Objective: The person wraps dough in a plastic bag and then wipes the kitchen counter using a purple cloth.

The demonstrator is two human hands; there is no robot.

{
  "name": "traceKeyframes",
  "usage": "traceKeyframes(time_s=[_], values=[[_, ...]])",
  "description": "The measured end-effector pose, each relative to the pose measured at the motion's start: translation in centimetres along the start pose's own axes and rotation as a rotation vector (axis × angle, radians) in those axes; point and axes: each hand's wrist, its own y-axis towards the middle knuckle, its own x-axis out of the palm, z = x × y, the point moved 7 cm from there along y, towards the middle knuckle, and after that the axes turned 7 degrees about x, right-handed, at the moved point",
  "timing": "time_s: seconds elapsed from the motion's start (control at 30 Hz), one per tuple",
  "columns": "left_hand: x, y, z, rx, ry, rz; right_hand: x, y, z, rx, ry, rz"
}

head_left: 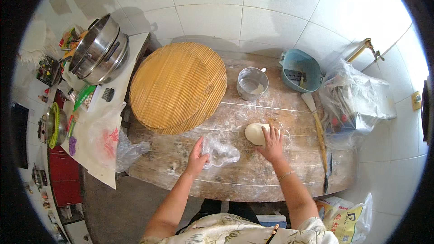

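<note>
A pale oval lump of dough (pixel 254 133) lies on the floured wooden table. My right hand (pixel 272 146) rests on its right side with the fingers spread, not wrapped round it. To the left, a crumpled clear plastic bag (pixel 224 153) is just above or on the tabletop, and its left edge is between the thumb and fingers of my left hand (pixel 197 157). The bag looks thin and see-through, and nothing can be made out inside it.
Round slatted wooden boards (pixel 176 86) lie stacked at the back left. Behind the dough stand a metal cup (pixel 252 83) and a blue basin (pixel 300 70). A long-handled brush (pixel 318 129) and a knife (pixel 330 166) lie along the right edge, near a plastic-covered bundle (pixel 355 99).
</note>
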Motion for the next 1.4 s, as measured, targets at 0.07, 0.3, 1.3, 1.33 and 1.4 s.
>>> traceKeyframes(time_s=[0.07, 0.3, 1.3, 1.33, 1.4], values=[[0.5, -0.1, 1.8, -0.078, 0.026, 0.001, 0.4, 1.5, 0.6, -0.071, -0.095, -0.091], [0.9, -0.9, 3.5, -0.050, -0.070, 0.073, 0.9, 4.7, 1.0, -0.187, 0.058, -0.161], [15.3, -10.0, 10.6, -0.188, 0.476, -0.732, 7.9, -9.3, -7.7, 0.132, 1.795, -1.145], [14.8, -10.1, 10.3, -0.152, 0.447, -0.723, 7.9, -9.7, -8.0, 0.141, 1.910, -1.238], [14.0, -10.1, 9.9, -0.034, 0.439, -0.724, 8.6, -10.0, -8.8, 0.215, 2.001, -1.298]])
